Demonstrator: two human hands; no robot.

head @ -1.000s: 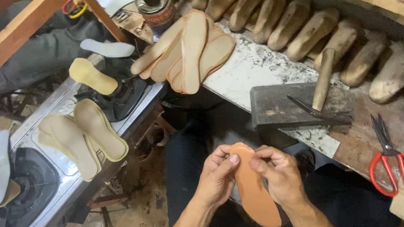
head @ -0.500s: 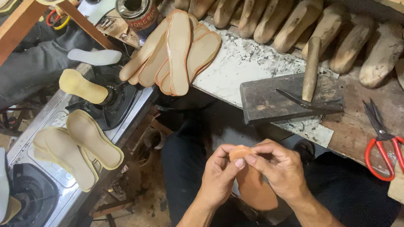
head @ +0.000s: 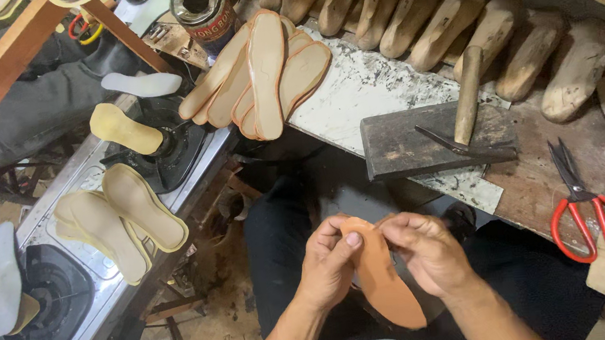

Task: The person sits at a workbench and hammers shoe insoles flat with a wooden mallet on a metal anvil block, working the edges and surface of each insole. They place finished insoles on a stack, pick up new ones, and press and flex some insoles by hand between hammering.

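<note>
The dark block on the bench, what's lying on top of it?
On the dark block lie a wooden-handled hammer, its handle running past the far edge, and a dark metal tool. What lies beneath the block is hidden.

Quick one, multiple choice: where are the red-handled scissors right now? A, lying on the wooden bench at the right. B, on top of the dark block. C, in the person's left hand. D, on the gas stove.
A: the red-handled scissors lie on the wooden bench at the right, while the left hand and right hand both hold a tan insole.
</note>
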